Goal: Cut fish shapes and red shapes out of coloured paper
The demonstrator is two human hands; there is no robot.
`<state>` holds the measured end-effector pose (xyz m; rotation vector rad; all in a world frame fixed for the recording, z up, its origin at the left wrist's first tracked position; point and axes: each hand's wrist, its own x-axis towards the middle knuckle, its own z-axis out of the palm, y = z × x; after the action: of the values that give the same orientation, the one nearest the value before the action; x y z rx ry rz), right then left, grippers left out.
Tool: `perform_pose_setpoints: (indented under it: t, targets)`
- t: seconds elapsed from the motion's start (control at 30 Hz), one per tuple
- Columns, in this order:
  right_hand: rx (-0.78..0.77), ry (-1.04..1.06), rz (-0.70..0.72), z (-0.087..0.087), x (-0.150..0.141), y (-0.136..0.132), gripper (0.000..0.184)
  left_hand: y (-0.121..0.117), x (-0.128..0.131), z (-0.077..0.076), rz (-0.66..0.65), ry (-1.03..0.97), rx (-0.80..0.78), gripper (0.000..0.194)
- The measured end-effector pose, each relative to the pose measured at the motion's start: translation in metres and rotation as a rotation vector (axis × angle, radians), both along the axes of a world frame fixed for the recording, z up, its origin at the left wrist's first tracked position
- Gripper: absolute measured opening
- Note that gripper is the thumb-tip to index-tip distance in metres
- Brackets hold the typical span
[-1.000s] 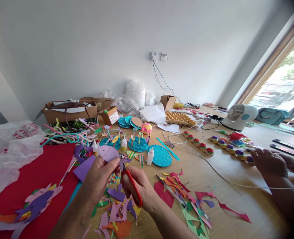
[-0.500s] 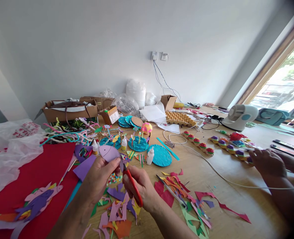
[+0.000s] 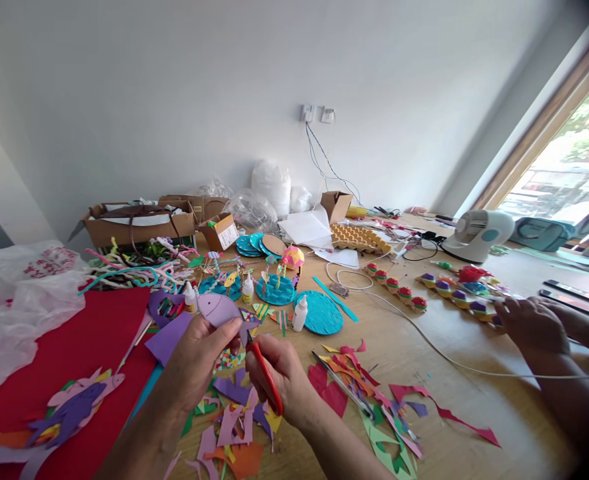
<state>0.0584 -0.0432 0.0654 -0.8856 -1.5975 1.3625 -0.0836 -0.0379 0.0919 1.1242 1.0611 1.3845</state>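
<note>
Between the thumb and fingers of my left hand [image 3: 213,347] is a light purple paper fish [image 3: 218,308] with a drawn eye and gill line. My right hand [image 3: 279,373] is closed around the red handles of a pair of scissors [image 3: 265,377]. The scissors' blades meet the fish near its tail, close to my left fingertips; how far apart the blades are I cannot tell. Below both hands lie paper scraps [image 3: 237,427] in purple, orange and green. Left of them, several cut paper fish [image 3: 74,407] are piled on a red sheet [image 3: 99,333].
Glue bottles [image 3: 299,313] stand by a blue disc [image 3: 322,313] beyond my hands. A pen [image 3: 342,383] lies among scraps to the right. A white cable [image 3: 424,337] crosses the table. Another person's hands [image 3: 534,327] work at the right beside painted egg-carton strips [image 3: 457,297].
Almost nothing differs. The view has shifted very slightly, while both hands, the fish and the scissors keep nearly the same pose.
</note>
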Motion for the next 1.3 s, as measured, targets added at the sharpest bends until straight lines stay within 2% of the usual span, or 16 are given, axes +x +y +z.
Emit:
perform_pose_setpoints:
  t: [0.13,0.27,0.47,0.67,0.97,1.13,1.3]
  targets:
    - [-0.096,0.074,0.099,-0.0007,0.0,0.0012,0.046,-0.0006,-0.0007,-0.0002,0.007,-0.002,0.001,0.022]
    - [-0.069,0.092,0.122,0.0004,0.0012,0.0011,0.049,-0.0004,-0.0018,-0.0015,-0.001,0.015,0.006,0.021]
    - [-0.01,0.075,0.107,0.0028,0.0035,0.0003,0.04,0.0005,-0.0021,-0.0016,-0.022,0.058,0.036,0.019]
    - [-0.036,0.046,0.083,0.0026,0.0036,0.0011,0.025,0.0018,-0.0032,-0.0027,-0.023,0.065,0.019,0.02]
    - [0.044,0.028,0.043,-0.0023,0.0035,0.0029,0.024,0.0023,-0.0011,-0.0024,-0.026,0.036,0.008,0.021]
    - [0.076,0.018,-0.004,-0.003,0.0022,0.0018,0.03,0.0002,-0.0013,-0.0023,-0.029,0.023,0.0,0.023]
    - [0.031,0.033,0.031,-0.0028,0.0015,0.0008,0.031,0.0007,-0.0017,-0.0009,-0.031,0.022,0.011,0.022]
